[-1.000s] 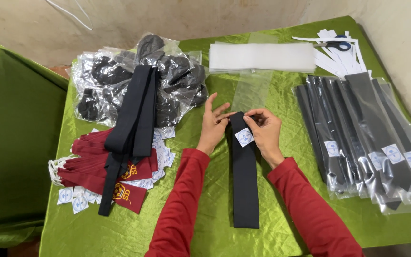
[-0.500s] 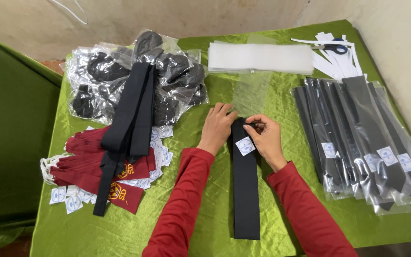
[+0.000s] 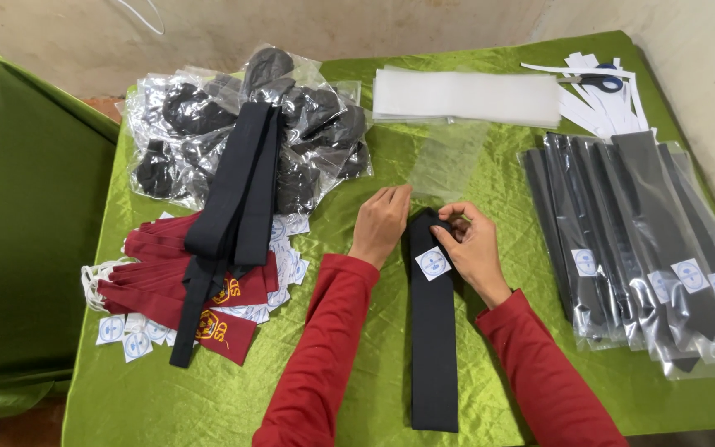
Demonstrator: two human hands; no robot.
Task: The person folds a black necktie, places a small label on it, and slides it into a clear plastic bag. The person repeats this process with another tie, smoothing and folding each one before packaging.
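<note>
Both hands at the top end of a black tie [image 3: 433,348] lying flat: left hand [image 3: 381,223] pressing beside it, fingers loose; right hand [image 3: 472,248] pinching the edge, seemingly. Clear sleeve [image 3: 447,157] just beyond the fingertips. Keep the white label [image 3: 433,263] flat and the fold square.

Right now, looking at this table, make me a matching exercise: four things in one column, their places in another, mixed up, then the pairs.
1. scissors
2. bagged ties
3. red ties
4. black tie with label

A. left side of the table
B. under both hands
C. far right corner
D. right side, in a row

Pairs: 1-C, 2-D, 3-A, 4-B
</note>
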